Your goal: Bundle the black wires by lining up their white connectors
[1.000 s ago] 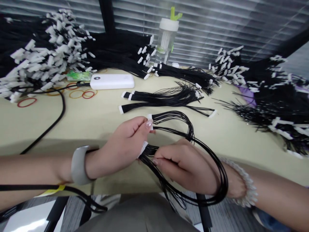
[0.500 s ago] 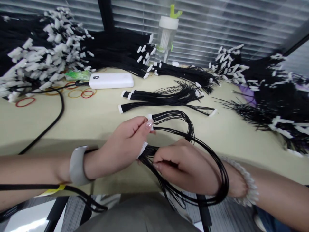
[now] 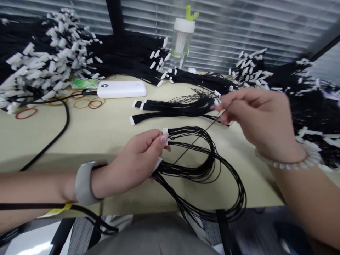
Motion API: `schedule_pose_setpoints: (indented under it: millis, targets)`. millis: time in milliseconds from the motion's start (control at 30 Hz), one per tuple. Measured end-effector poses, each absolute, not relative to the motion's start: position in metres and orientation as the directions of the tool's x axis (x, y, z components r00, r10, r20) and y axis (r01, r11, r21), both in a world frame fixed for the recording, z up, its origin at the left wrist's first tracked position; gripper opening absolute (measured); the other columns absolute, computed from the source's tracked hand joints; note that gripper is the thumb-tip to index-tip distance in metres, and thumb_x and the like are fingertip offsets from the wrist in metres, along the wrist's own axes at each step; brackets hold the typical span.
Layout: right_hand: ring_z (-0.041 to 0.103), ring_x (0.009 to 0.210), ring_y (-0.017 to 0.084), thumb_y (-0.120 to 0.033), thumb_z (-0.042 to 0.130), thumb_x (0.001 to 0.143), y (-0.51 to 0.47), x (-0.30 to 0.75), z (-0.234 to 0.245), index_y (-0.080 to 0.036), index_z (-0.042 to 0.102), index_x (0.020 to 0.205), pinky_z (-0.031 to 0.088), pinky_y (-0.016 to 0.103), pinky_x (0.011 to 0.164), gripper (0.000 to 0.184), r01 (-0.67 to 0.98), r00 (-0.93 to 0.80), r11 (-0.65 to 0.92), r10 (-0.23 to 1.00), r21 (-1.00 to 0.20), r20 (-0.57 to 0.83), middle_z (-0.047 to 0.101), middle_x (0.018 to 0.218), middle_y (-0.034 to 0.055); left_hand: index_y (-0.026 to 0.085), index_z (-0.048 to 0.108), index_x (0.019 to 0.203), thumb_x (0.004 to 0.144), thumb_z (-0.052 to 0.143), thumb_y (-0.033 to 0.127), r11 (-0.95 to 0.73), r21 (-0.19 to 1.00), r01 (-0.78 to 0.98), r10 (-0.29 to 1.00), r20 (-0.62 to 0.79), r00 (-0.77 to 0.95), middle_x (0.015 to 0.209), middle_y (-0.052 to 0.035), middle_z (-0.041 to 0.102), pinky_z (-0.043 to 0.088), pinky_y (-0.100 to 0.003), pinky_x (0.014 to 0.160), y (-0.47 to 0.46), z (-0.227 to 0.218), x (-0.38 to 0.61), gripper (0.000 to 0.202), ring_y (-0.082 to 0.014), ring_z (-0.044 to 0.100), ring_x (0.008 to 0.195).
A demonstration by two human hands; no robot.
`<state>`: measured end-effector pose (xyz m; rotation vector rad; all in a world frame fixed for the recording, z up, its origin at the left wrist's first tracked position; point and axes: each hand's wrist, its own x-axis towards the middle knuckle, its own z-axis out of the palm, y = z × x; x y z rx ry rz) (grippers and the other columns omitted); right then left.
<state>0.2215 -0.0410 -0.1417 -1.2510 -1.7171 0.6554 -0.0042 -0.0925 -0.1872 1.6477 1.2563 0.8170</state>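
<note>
My left hand (image 3: 138,159) is closed on a wire harness, thumb pressed on its upper white connector (image 3: 165,132). A lower white connector (image 3: 158,163) sticks out from under the same fingers. From both, thin black wires (image 3: 211,159) curve round in loops to the right, over the table. My right hand (image 3: 265,122) is raised to the upper right, pinching one black wire (image 3: 195,140). That wire runs taut and slanting across the loops, down towards the lower connector. Behind the loops lie several flat black harnesses (image 3: 167,118), partly covered by my right fingertips.
White-ended cable heaps stand at the back left (image 3: 53,58) and right (image 3: 287,78). Along the back are a white power bank (image 3: 122,89) with a black cable (image 3: 66,120), rubber bands (image 3: 26,113) and a clear bottle (image 3: 182,44). The table's front edge is close to me.
My right hand has moved from beside the lower connector up and to the right, drawing a single wire out straight. The loops lie lower over the table. My left hand stays put.
</note>
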Motion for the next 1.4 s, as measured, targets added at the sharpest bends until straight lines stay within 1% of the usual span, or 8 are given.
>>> schedule_pose_setpoints:
  millis: [100, 233, 400, 533, 667, 933, 1267, 1400]
  targets:
    - [0.058, 0.075, 0.009, -0.009, 0.049, 0.074, -0.032, 0.227, -0.139, -0.011, 0.056, 0.093, 0.048, 0.024, 0.068, 0.020, 0.044, 0.067, 0.407, 0.910, -0.912, 0.409, 0.056, 0.095, 0.0081, 0.017, 0.049, 0.069, 0.086, 0.033, 0.041, -0.086, 0.921, 0.380, 0.953, -0.035, 0.300, 0.045, 0.0066, 0.035, 0.027, -0.014, 0.036, -0.092, -0.185, -0.004, 0.033, -0.0054, 0.035, 0.039]
    - [0.045, 0.051, 0.000, -0.010, 0.043, 0.080, -0.034, 0.225, -0.137, -0.013, 0.055, 0.085, 0.040, 0.016, 0.050, 0.013, -0.125, 0.090, 0.293, 0.955, -0.948, 0.283, 0.050, 0.067, -0.0014, 0.017, 0.048, 0.069, 0.086, 0.032, 0.039, -0.097, 0.913, 0.396, 0.950, -0.033, 0.309, 0.045, 0.0065, 0.035, 0.028, -0.015, 0.037, -0.093, -0.184, -0.004, 0.032, -0.0061, 0.036, 0.040]
    - [0.049, 0.047, 0.005, -0.018, 0.047, 0.081, -0.054, 0.211, -0.147, -0.026, 0.037, 0.119, 0.039, 0.018, 0.045, 0.041, 0.127, -0.281, 0.310, 0.922, -0.942, 0.266, 0.054, 0.061, -0.0050, 0.018, 0.047, 0.067, 0.086, 0.033, 0.037, -0.101, 0.906, 0.412, 0.957, -0.024, 0.289, 0.048, 0.0055, 0.038, 0.031, -0.016, 0.041, -0.094, -0.184, -0.004, 0.031, -0.0072, 0.037, 0.044]
    - [0.051, 0.053, 0.005, -0.023, 0.052, 0.078, -0.073, 0.198, -0.150, -0.017, 0.053, 0.082, 0.041, 0.016, 0.048, 0.007, 0.428, -0.478, 0.460, 0.846, -0.778, 0.237, 0.056, 0.062, -0.0028, 0.018, 0.046, 0.067, 0.086, 0.032, 0.039, -0.046, 0.927, 0.372, 0.957, -0.067, 0.284, 0.048, 0.0055, 0.038, 0.031, -0.016, 0.040, -0.095, -0.184, -0.003, 0.031, -0.0074, 0.037, 0.044]
    - [0.046, 0.054, 0.003, -0.024, 0.055, 0.076, -0.081, 0.194, -0.150, -0.016, 0.057, 0.069, 0.036, 0.015, 0.050, 0.011, 0.605, -0.549, 0.629, 0.774, -0.489, 0.316, 0.054, 0.061, -0.0034, 0.018, 0.044, 0.065, 0.085, 0.034, 0.041, -0.007, 0.942, 0.335, 0.957, -0.091, 0.277, 0.047, 0.0058, 0.039, 0.031, -0.015, 0.038, -0.094, -0.185, -0.004, 0.032, -0.0066, 0.037, 0.041]
    - [0.054, 0.069, 0.006, -0.021, 0.051, 0.078, -0.077, 0.199, -0.154, -0.018, 0.057, 0.078, 0.042, 0.018, 0.062, 0.007, 0.608, -0.635, 0.714, 0.700, -0.347, 0.327, 0.060, 0.077, -0.0011, 0.018, 0.044, 0.064, 0.084, 0.033, 0.045, 0.068, 0.953, 0.295, 0.954, -0.148, 0.260, 0.044, 0.0062, 0.038, 0.029, -0.015, 0.031, -0.093, -0.183, -0.003, 0.035, -0.0063, 0.037, 0.034]
    - [0.052, 0.067, 0.007, -0.018, 0.049, 0.079, -0.080, 0.196, -0.158, -0.016, 0.055, 0.079, 0.041, 0.018, 0.059, 0.007, 0.595, -0.663, 0.761, 0.646, -0.258, 0.378, 0.057, 0.074, -0.0001, 0.018, 0.045, 0.065, 0.084, 0.032, 0.044, 0.042, 0.935, 0.352, 0.954, -0.142, 0.263, 0.046, 0.0051, 0.039, 0.031, -0.018, 0.035, -0.093, -0.183, -0.004, 0.035, -0.0079, 0.038, 0.038]
    - [0.052, 0.071, 0.008, -0.017, 0.049, 0.079, -0.081, 0.197, -0.162, -0.016, 0.054, 0.079, 0.041, 0.019, 0.062, 0.006, 0.597, -0.680, 0.789, 0.592, -0.143, 0.433, 0.057, 0.077, 0.0008, 0.019, 0.045, 0.065, 0.084, 0.032, 0.046, 0.041, 0.936, 0.350, 0.952, -0.143, 0.270, 0.048, 0.0049, 0.040, 0.032, -0.018, 0.037, -0.093, -0.182, -0.004, 0.036, -0.0083, 0.039, 0.041]
